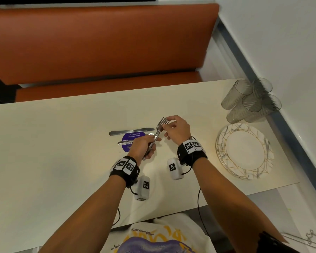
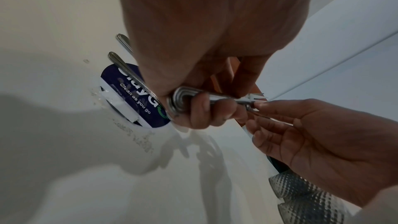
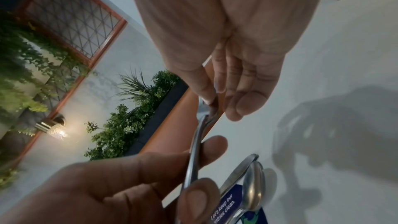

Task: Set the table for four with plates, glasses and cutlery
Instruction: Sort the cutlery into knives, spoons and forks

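L hand (image 1: pixel 141 148) grips a bunch of forks (image 1: pixel 158 131) by the handles, tines up, above the surface (image 1: pixel 53 143). R hand (image 1: pixel 177 129) pinches the tine end of one fork w/ thumb + fingertips. Knife (image 1: pixel 131 132) and spoon (image 1: pixel 133 140) lie flat on the surface across a purple sticker (image 1: pixel 129 137), just beyond L hand. Stacked plates (image 1: pixel 244 152) sit at the right, w/ glasses (image 1: pixel 250 101) clustered just behind them near the far corner.
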A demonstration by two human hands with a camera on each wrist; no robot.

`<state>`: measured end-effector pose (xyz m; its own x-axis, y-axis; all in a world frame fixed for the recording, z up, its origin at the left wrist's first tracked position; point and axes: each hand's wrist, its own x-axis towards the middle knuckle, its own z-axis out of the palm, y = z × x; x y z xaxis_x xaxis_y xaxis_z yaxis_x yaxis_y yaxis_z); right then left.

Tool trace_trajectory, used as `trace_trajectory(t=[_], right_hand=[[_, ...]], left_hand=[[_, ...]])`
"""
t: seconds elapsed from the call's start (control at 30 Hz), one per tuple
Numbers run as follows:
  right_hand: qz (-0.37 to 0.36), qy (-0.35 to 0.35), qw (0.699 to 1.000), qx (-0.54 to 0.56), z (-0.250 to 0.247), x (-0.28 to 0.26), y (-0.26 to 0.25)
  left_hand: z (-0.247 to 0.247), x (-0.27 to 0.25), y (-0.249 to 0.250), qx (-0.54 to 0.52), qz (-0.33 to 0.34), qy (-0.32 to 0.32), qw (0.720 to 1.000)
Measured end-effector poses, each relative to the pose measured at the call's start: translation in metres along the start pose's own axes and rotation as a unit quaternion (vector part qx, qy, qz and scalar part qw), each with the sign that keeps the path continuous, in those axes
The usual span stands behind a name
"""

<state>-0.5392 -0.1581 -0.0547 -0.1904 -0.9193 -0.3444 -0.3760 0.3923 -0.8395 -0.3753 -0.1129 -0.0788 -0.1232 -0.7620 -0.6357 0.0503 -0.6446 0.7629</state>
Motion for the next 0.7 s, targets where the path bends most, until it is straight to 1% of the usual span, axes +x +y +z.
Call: trace_trajectory(t=[0.13, 0.2, 0.27, 0.33, 0.4, 0.5, 0.57, 0.63, 0.7], right_hand=[[-0.042, -0.026, 0.998, -0.043, 0.002, 0.003, -0.001], [-0.043, -0.024, 0.997, -0.065, 0.004, 0.006, 0.000], [-0.031, -0.023, 0.997, -0.074, 0.007, 0.008, 0.001], [-0.010, -0.025, 0.997, -0.074, 0.012, 0.007, 0.003], [0.028, -0.030, 0.997, -0.065, 0.016, 0.003, 0.010], [0.091, -0.047, 0.994, -0.036, 0.027, -0.004, 0.027], [0.115, -0.070, 0.990, -0.039, 0.038, -0.008, 0.040], [0.125, -0.092, 0.986, -0.061, 0.049, -0.013, 0.049], [0.122, -0.096, 0.985, -0.080, 0.057, -0.015, 0.055]], left_hand=[[-0.005, -0.001, 0.003, 0.022, -0.008, -0.015, 1.000], [-0.008, 0.001, 0.003, 0.046, -0.003, -0.014, 0.999], [-0.013, 0.003, 0.001, 0.096, 0.016, -0.001, 0.995], [-0.024, 0.005, -0.006, 0.187, 0.061, 0.011, 0.981], [-0.036, 0.005, -0.017, 0.253, 0.094, 0.025, 0.963], [-0.057, 0.002, -0.035, 0.301, 0.140, 0.071, 0.941], [-0.071, 0.002, -0.044, 0.330, 0.169, 0.096, 0.924], [-0.082, 0.004, -0.050, 0.361, 0.181, 0.113, 0.908], [-0.089, 0.006, -0.053, 0.410, 0.176, 0.128, 0.886]])
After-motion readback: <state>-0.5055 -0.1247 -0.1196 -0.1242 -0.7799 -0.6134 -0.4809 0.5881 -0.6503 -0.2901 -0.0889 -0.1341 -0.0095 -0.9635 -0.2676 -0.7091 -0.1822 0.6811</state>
